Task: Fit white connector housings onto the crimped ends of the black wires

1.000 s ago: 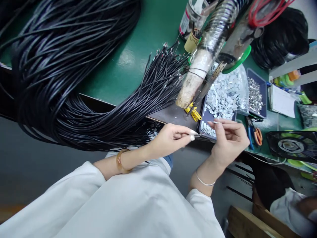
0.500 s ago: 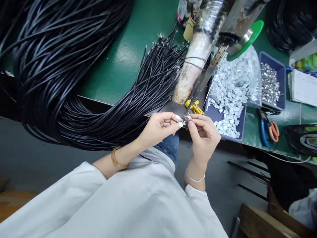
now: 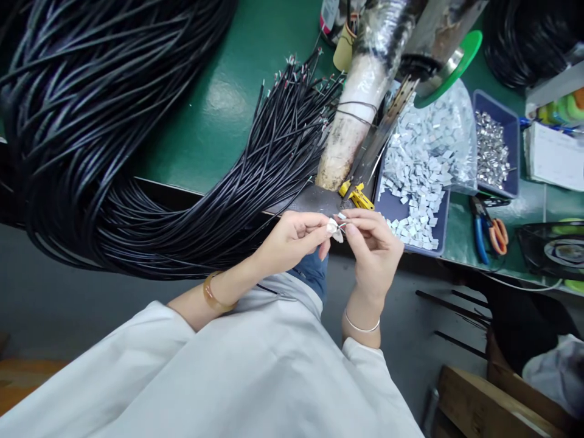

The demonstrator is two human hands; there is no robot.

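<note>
Right hand (image 3: 371,243) has moved from the blue tray (image 3: 440,228) to meet left hand (image 3: 292,240) just before the tray's near-left corner. Both pinch a small pale tag (image 3: 336,230) on a thin wire end. Judged light, flimsy; grip at the tag edges.

Green bench (image 3: 219,121) up top, a big coil of black cables (image 3: 91,134) draped over its edge; foil-wrapped pipe (image 3: 360,103) slanting down beside a green disc (image 3: 456,61); blue tray (image 3: 395,210) of grey tabs, clear bag (image 3: 438,140) on it; second tray (image 3: 511,125) of metal bits; pliers (image 3: 488,228) just right
</note>
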